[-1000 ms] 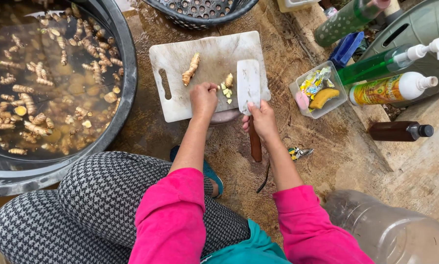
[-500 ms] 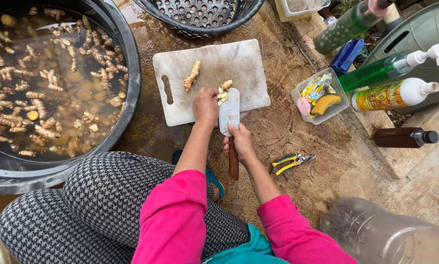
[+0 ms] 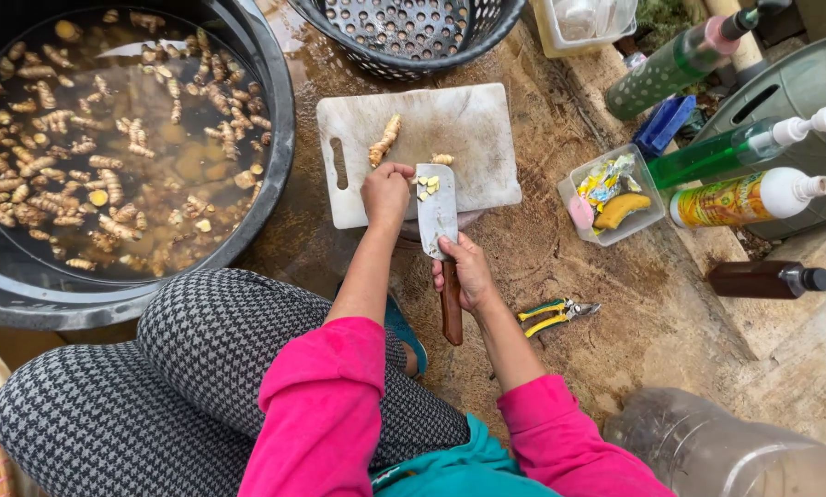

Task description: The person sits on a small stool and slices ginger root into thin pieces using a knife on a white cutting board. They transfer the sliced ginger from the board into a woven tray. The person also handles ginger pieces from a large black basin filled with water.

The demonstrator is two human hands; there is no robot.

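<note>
Two hands crowd one cleaver [image 3: 437, 213]: the right hand [image 3: 468, 273] is wrapped round its wooden handle, the left hand [image 3: 386, 191] curled with fingertips beside the chopped root bits [image 3: 427, 186] on the blade. Tilted, those bits would likely slide off; the edge sits near the fingers. Beneath lies a white cutting board [image 3: 468, 138] on wet, muddy ground [image 3: 615, 304]; left of the hands, a black tub [image 3: 266, 175] of soaking roots.

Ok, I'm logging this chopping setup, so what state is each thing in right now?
Cleaver: held flat by the right hand, cut pieces on its blade.
Left hand: at the blade's edge, by the pieces.
Cutting board: flat, one whole root on it.
Black tub: filled with water and floating roots.
Basket: looks empty.
Pruning shears: lying shut on the ground.
Brown bottle: on its side, capped.
</note>
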